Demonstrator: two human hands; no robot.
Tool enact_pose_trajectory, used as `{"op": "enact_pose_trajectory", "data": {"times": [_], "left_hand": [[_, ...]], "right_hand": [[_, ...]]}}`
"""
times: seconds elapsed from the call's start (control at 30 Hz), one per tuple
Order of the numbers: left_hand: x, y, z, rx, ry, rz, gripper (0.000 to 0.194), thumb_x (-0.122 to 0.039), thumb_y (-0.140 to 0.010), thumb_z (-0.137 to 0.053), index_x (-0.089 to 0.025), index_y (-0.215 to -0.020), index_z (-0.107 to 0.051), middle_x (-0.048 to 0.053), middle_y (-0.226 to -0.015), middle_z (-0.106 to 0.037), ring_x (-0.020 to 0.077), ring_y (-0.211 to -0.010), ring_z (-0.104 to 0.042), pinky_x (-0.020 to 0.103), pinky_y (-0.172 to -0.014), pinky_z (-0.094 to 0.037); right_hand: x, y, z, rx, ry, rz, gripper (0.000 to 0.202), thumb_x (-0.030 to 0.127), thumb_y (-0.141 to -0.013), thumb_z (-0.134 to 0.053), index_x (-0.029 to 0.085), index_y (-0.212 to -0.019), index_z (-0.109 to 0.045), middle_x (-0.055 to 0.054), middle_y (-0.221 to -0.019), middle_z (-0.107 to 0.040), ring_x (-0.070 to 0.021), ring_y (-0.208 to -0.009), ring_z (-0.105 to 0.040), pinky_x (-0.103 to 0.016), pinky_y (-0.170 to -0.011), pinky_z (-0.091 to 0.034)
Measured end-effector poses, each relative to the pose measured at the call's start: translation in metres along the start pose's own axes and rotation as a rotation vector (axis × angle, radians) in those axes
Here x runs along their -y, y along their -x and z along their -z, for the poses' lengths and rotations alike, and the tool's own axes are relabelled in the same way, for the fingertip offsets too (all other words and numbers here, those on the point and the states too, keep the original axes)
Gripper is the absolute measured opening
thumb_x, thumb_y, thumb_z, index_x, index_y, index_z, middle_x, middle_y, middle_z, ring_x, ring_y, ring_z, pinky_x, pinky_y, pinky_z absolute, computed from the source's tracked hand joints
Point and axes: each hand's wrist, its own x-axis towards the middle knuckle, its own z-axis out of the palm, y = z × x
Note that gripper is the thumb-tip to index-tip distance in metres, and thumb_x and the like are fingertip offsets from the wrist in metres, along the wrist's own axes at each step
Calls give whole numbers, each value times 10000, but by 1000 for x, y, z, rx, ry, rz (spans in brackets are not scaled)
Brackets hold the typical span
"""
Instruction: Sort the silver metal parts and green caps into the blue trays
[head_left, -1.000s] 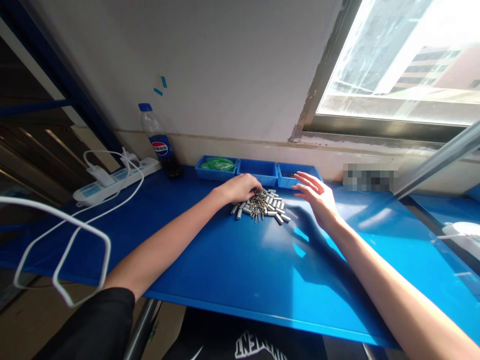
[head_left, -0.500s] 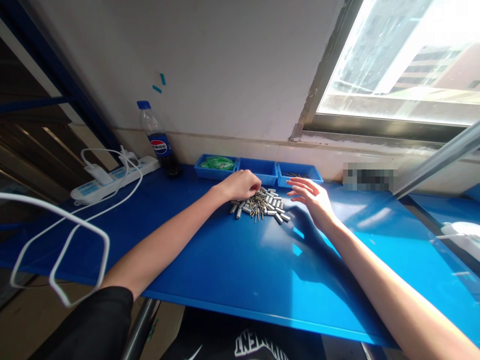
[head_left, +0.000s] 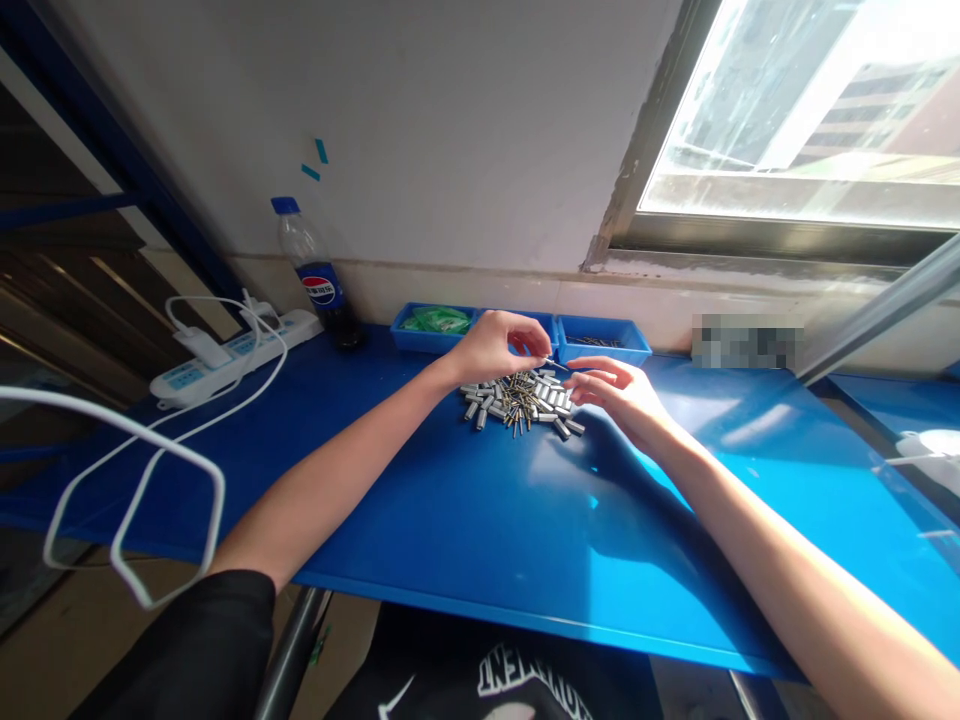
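Note:
My left hand (head_left: 510, 345) is closed, pinching a thin metal pin (head_left: 556, 364) between thumb and fingertips above a pile of small parts. The pin points right, its free end close to the fingertips of my right hand (head_left: 615, 395); I cannot tell whether they touch it. My right hand's fingers are stretched out and slightly apart. Below both hands lies the pile: thin brass-and-dark pins (head_left: 519, 402) in the middle, with short silver metal cylinders (head_left: 562, 428) scattered around them.
Three joined blue bins stand at the back: the left bin (head_left: 401, 340) holds green plastic, the right bin (head_left: 637, 352) dark thin pieces. A cola bottle (head_left: 319, 285), a white power strip (head_left: 247, 350) and looped white cable (head_left: 214, 500) are on the left of the blue table (head_left: 465, 540).
My left hand has risen from the pile and moved right, bringing up a thin pin. My right hand has moved slightly left, its fingers now close to the pin.

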Motion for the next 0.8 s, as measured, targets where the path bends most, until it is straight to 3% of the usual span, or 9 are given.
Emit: {"op": "enact_pose_trajectory", "data": {"times": [0.23,0.43,0.53,0.7,0.8], "left_hand": [[1,1,-6,39,13,9,87,-175,-784,-747,-132,-857,-772,55,-854,-787,149,-792,-729,253,-760,-578],[0,2,-11,-7,51,6,89,-180,-782,-750,-126,-851,-762,61,-848,-780,149,-788,-725,262,-775,-582],[0,2,-13,-12,83,13,108,-201,-787,-757,-124,-862,-761,70,-859,-779,154,-800,-728,271,-785,-585],[0,3,-16,73,60,31,93,-188,-799,-738,-129,-864,-768,63,-868,-786,155,-803,-736,256,-768,-578],[4,3,-13,153,-99,39,138,-160,-798,-720,-140,-919,-783,58,-923,-797,170,-857,-743,255,-792,-574]], "right_hand": [[1,3,-8,11,-56,-39,283,425,-745,-882,241,-945,-801,-47,-876,-773,-202,-790,-691,-379,-804,-583],[1,4,-7,42,-43,-73,395,434,-765,-871,253,-1102,-776,-53,-897,-785,-181,-731,-671,-364,-772,-577],[3,4,-9,34,-109,-92,383,423,-733,-896,249,-1057,-789,-44,-892,-785,-186,-750,-685,-379,-810,-581],[7,5,-13,-1,-173,-84,295,414,-698,-923,243,-913,-816,-44,-895,-788,-210,-823,-716,-417,-932,-574],[4,4,-11,-30,-150,-95,304,432,-702,-918,251,-923,-814,-60,-912,-790,-251,-865,-736,-469,-980,-574]]}}
